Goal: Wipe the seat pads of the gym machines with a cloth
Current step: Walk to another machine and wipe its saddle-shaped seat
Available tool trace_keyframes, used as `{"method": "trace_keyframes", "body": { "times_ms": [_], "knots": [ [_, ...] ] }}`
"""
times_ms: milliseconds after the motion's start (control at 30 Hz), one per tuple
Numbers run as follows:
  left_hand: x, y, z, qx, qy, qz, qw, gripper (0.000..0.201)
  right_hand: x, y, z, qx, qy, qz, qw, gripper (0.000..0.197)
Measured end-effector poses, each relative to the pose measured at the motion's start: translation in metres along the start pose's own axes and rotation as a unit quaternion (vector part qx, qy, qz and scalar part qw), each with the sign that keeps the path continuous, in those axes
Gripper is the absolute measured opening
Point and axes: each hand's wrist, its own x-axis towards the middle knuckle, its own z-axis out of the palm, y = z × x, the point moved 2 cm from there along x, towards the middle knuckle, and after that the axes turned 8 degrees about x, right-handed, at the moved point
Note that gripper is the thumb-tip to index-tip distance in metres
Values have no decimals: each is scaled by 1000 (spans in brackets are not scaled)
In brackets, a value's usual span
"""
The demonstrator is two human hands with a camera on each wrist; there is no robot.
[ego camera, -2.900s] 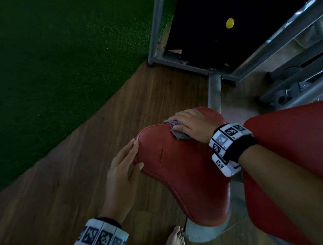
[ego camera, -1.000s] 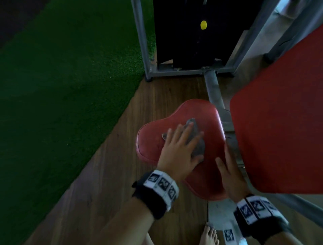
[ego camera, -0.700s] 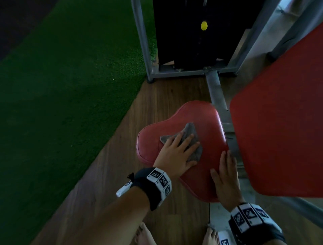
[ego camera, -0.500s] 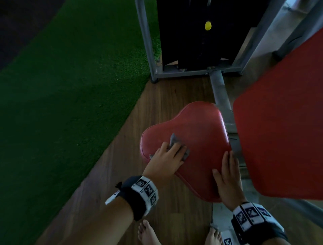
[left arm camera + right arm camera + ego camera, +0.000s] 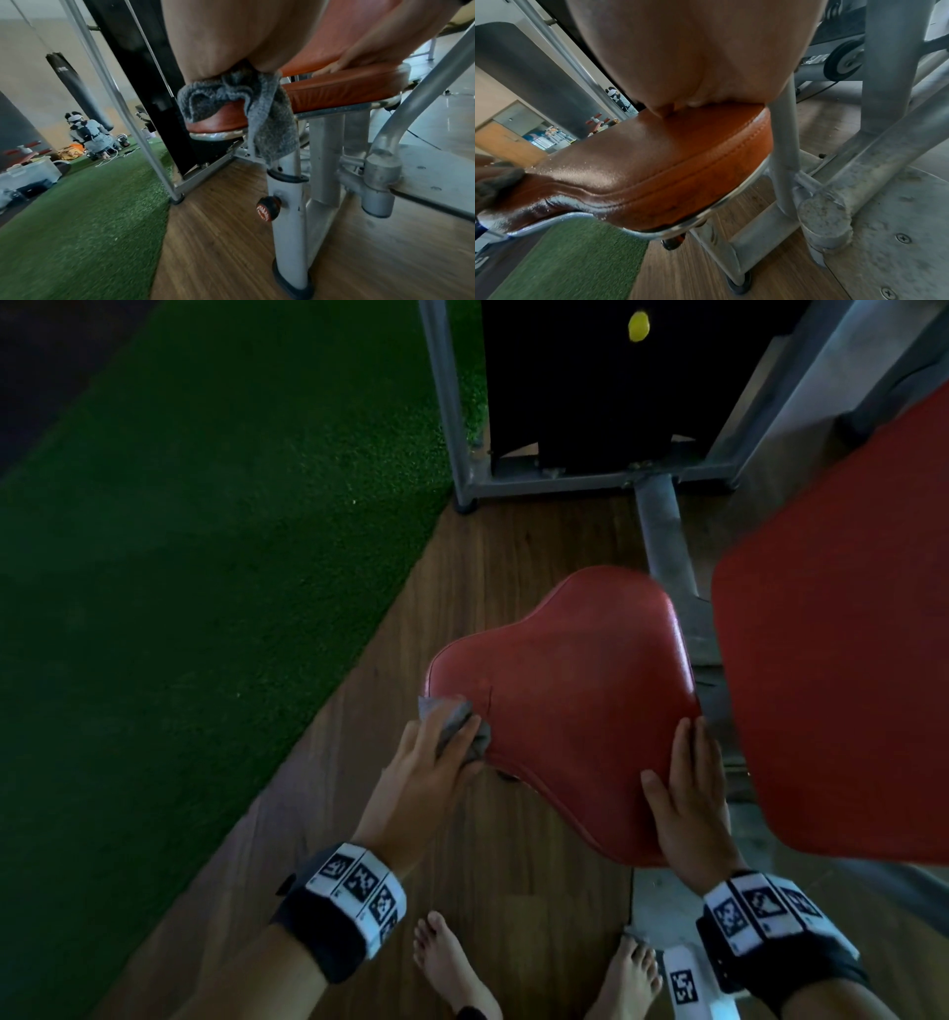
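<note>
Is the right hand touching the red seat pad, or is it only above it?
Touching. In the right wrist view, the right hand rests directly on the seat pad, with no gap.

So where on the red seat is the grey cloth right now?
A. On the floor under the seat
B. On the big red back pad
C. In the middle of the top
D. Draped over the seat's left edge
D: the left hand presses the grey cloth against the left edge of the red seat, part hanging below the rim.
</note>
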Motion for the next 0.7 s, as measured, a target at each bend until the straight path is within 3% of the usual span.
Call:
{"method": "trace_keyframes", "body": {
  "times_ms": [100, 200, 400, 567, 700],
  "knots": [
    [13, 21, -4, 19, 44, 67, 997, 38, -1, 0, -1, 3, -1, 1, 1000, 87],
    [11, 30, -3, 23, 49, 100, 993, 45, -1, -1, -1, 8, -3, 2, 1000, 86],
    [6, -4, 12, 27, 9, 30, 999, 45, 0, -2, -1, 2, 4, -4, 1000, 86],
    [0, 25, 13, 27, 60, 111, 992, 32, -1, -3, 0, 0, 3, -8, 1000, 86],
    [5, 16, 12, -1, 38, 35, 999, 35, -1, -3, 0, 3, 0, -1, 1000, 87]
  ]
}}
